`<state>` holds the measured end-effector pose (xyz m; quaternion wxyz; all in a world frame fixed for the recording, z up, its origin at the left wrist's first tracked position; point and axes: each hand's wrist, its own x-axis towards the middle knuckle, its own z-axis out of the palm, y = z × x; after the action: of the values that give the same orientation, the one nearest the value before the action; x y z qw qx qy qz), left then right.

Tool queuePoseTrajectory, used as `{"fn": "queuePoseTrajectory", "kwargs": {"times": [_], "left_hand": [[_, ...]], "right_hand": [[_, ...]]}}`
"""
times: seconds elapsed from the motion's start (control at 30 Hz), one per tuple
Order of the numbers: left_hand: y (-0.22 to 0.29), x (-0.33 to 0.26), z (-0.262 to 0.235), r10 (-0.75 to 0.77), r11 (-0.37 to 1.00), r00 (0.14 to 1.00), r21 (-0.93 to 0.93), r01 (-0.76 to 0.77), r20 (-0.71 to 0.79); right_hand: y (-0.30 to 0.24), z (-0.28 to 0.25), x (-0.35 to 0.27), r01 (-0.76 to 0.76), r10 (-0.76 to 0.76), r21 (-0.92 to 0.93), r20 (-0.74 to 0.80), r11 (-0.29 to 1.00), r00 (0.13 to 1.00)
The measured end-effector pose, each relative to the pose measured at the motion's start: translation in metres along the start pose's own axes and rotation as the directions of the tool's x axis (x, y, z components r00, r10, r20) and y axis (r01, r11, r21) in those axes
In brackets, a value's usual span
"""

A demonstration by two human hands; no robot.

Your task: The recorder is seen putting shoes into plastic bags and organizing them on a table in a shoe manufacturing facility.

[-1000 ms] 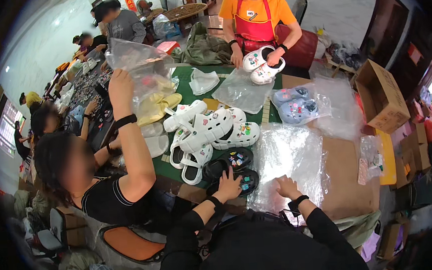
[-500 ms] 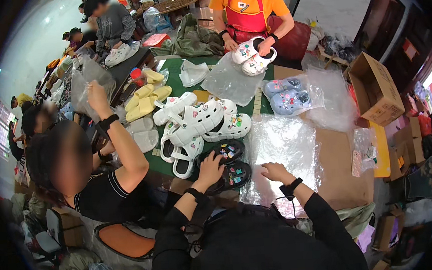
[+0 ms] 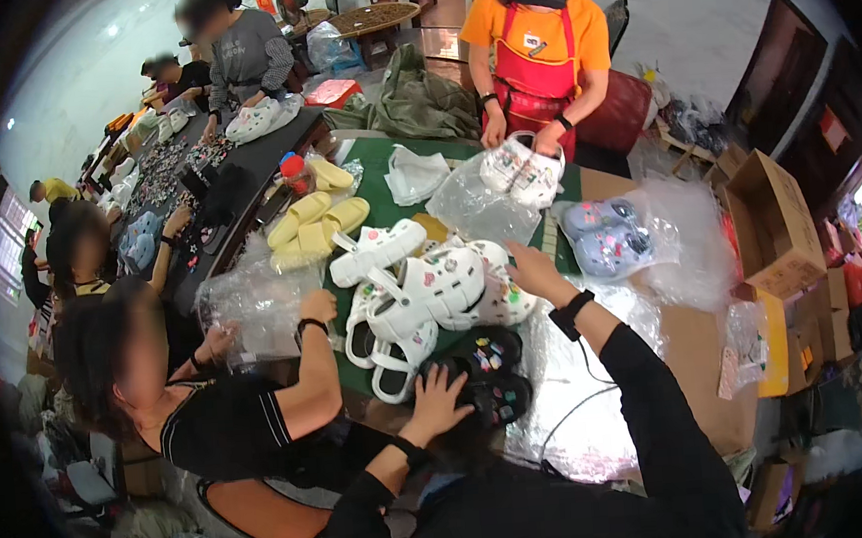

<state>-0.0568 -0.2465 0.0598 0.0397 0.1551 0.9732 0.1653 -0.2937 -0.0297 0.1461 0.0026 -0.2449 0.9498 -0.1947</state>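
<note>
Left hand (image 3: pixel 438 400): fingers spread, palm down on the near end of the black clogs (image 3: pixel 488 375), pressing rather than gripping. The black clogs lie on the counter (image 3: pixel 702 350) just in front of the person, beside a clear plastic sheet (image 3: pixel 580 398), long axis running away and to the right.

Right hand (image 3: pixel 534 270): open, fingers extended onto the pile of white clogs (image 3: pixel 433 294), touching its right edge and closing on nothing. The pile lies beyond the black pair, up and left of this hand; the left hand is nearer the black pair, the right nearer the white.

Nearby: yellow slides (image 3: pixel 318 222); grey-blue clogs in a bag (image 3: pixel 604 239); cardboard box (image 3: pixel 773 225); seated person with a plastic bag (image 3: pixel 253 301).
</note>
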Motion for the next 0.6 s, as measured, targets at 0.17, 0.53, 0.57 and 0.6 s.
{"fn": "queuePoseTrajectory", "kwargs": {"times": [0.17, 0.53, 0.57, 0.6], "left_hand": [[-0.024, -0.004, 0.023, 0.084, 0.973, 0.996, 0.213, -0.085, 0.015], [-0.025, 0.004, 0.016, 0.030, 0.996, 0.989, 0.074, -0.041, 0.142], [-0.027, 0.004, 0.018, 0.016, 0.997, 0.989, 0.073, -0.027, 0.144], [-0.028, 0.002, 0.020, 0.016, 0.999, 0.989, 0.043, -0.022, 0.147]], "right_hand": [[-0.016, 0.023, 0.111, 0.085, -0.087, -0.068, -0.029, 0.994, 0.996], [-0.029, 0.147, 0.281, 0.251, -0.221, -0.148, 0.192, 0.956, 0.956], [-0.032, 0.156, 0.289, 0.262, -0.232, -0.141, 0.199, 0.955, 0.952], [-0.034, 0.165, 0.295, 0.301, -0.257, -0.217, 0.207, 0.929, 0.944]]}}
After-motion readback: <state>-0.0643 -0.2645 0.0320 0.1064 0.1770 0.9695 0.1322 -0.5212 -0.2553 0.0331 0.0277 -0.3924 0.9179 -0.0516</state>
